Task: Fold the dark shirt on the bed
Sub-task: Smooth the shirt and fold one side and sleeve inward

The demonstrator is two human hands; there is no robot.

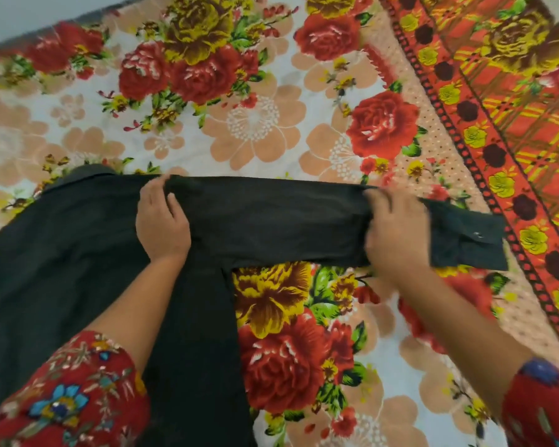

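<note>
The dark shirt point(62, 269) lies flat on the floral bed cover, its body at the left and one sleeve point(271, 221) stretched out to the right. The collar shows at the upper left. My left hand point(162, 217) rests at the shoulder end of the sleeve, fingers curled over its top edge. My right hand point(397, 230) lies near the cuff point(468, 240), fingers bent over the sleeve's top edge; it is blurred. A button shows on the cuff.
A floral bed cover point(255, 124) with red, yellow and peach flowers spreads under everything. Its orange patterned border point(497, 101) runs diagonally at the right. Pale floor or wall shows at the top left corner.
</note>
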